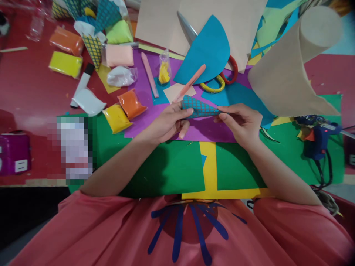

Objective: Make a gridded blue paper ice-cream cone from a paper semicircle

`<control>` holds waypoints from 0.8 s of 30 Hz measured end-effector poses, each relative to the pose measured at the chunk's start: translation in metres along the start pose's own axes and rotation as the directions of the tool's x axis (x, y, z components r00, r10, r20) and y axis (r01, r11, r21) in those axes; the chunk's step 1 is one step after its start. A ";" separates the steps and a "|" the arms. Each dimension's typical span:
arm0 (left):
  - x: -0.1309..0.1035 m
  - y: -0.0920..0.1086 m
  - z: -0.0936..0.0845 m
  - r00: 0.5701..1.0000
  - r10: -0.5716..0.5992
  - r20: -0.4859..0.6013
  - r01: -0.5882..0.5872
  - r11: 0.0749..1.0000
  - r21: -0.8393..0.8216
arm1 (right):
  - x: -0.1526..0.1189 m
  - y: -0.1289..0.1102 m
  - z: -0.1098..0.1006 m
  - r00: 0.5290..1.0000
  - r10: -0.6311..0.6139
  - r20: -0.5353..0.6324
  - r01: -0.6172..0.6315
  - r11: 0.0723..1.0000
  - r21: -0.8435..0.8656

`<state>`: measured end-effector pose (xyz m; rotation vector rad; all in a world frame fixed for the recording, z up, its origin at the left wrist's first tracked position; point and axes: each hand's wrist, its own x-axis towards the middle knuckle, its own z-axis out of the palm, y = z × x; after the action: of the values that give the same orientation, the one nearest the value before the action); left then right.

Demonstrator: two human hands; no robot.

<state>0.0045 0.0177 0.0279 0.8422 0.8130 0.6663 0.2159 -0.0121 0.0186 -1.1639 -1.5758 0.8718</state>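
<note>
Between my hands, above purple sheet material point(166, 127), is a small blue cone point(203, 108) with a brown crisscross pattern. My left hand point(173, 120) grips its wide end, thumb on the near side. At the narrow tip, the thumb and fingers of my right hand point(242, 120) are pinched together. Just beyond the cone lie an orange marker point(191, 82) and a blue fan-shaped piece point(208, 51). That piece partly covers a pair of scissors point(233, 70) with red and yellow handles.
A blue glue gun point(321, 140) with a lit red light rests at the right. Packets of coloured clay point(119, 118) and more patterned cones point(93, 48) lie at the left. A beige roll point(285, 70) stands at the back right. Green sheets point(177, 166) cover the near edge.
</note>
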 end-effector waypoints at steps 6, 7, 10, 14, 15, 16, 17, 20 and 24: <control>0.003 -0.010 -0.003 0.947 0.274 -0.167 -0.237 0.948 0.210 | 0.005 0.001 0.002 0.991 0.084 -0.108 -0.072 0.991 0.116; 0.004 -0.012 -0.004 0.934 0.297 -0.197 -0.248 0.939 0.238 | 0.005 0.001 0.002 0.991 0.085 -0.103 -0.071 0.989 0.133; 0.005 -0.014 -0.005 0.909 0.340 -0.240 -0.272 0.922 0.275 | 0.004 0.001 0.002 0.994 0.090 -0.066 -0.079 0.985 0.155; 0.004 -0.013 -0.004 0.901 0.378 -0.212 -0.299 0.896 0.328 | 0.002 -0.001 0.001 0.998 0.049 0.043 -0.048 0.999 -0.008; 0.003 -0.013 -0.004 0.902 0.383 -0.200 -0.296 0.885 0.359 | 0.002 -0.003 0.001 0.997 0.017 0.073 -0.011 0.997 -0.075; 0.002 -0.013 -0.003 0.905 0.383 -0.186 -0.289 0.873 0.392 | 0.002 -0.004 0.001 0.995 -0.013 0.101 0.026 0.991 -0.130; 0.001 -0.012 -0.003 0.908 0.383 -0.170 -0.284 0.861 0.422 | 0.002 -0.005 0.002 0.991 -0.033 0.127 0.053 0.986 -0.158; -0.002 -0.013 -0.003 0.904 0.404 -0.140 -0.292 0.821 0.490 | 0.001 -0.009 0.005 0.981 0.013 0.196 0.003 0.997 -0.080; -0.001 -0.013 -0.005 0.856 0.506 -0.102 -0.375 0.745 0.552 | -0.001 -0.011 0.009 0.938 0.139 0.317 -0.184 0.976 0.116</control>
<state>0.0022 0.0127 0.0155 1.5012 1.0511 1.0144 0.2046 -0.0164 0.0261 -1.1037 -1.6468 1.3072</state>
